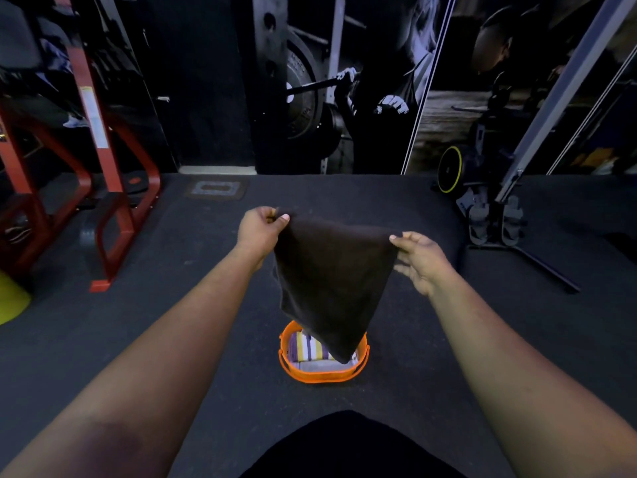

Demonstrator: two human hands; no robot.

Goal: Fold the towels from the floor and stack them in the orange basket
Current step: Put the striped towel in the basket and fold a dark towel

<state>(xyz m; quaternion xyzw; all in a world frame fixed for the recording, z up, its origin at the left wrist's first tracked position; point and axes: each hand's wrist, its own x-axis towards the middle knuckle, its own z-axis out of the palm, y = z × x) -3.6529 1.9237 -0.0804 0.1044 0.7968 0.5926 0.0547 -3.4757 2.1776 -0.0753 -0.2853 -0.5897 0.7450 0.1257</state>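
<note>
A dark brown towel (331, 281) hangs in the air between my hands, stretched along its top edge and tapering to a point below. My left hand (259, 231) pinches its upper left corner. My right hand (418, 258) pinches the upper right corner, its other fingers spread loosely. The orange basket (322, 374) stands on the dark floor directly under the towel. Inside it lies a folded towel with purple, yellow and white stripes (306, 348), partly hidden by the hanging tip.
A red metal gym frame (110, 201) stands at the left, with a yellow object (10, 301) at the left edge. At the right are a rowing machine with footplates (493, 219) and a slanted grey rail. A wall mural fills the back.
</note>
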